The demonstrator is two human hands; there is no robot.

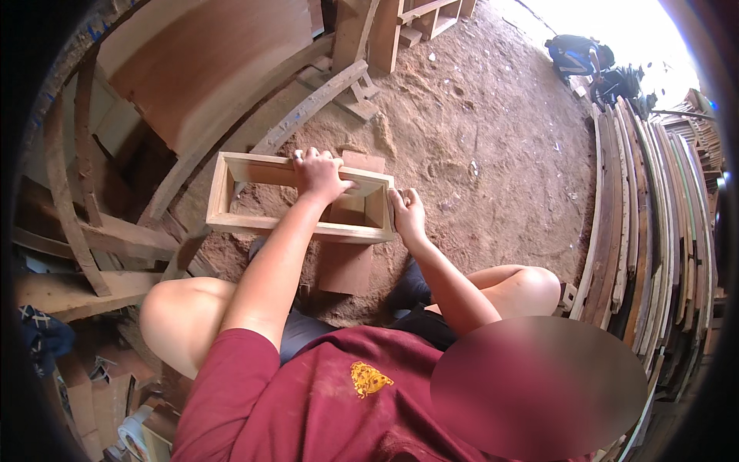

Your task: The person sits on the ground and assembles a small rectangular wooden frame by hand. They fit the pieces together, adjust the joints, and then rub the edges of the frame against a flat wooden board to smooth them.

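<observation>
A rectangular, open box-like frame of pale wood (300, 229) stands in front of my folded legs, its long sides running left to right. My left hand (318, 177) reaches over it and grips the far rail, fingers draped over the top and thumb out toward the right. Against the outer face of the right end is my right hand (408, 212), its fingers curled in a pinch. Whatever that hand may hold is too small to make out. Under the frame's right half lies a flat reddish-brown board (344, 269), showing at the near and far sides.
Sawdust-covered ground (493, 154) spreads ahead. Long stacked planks (627, 223) line the right side. Wooden beams (308, 108) and a large brown panel (219, 69) lean at the left. More wooden frames (431, 19) stand at the back, and a person (573, 58) is far off at upper right.
</observation>
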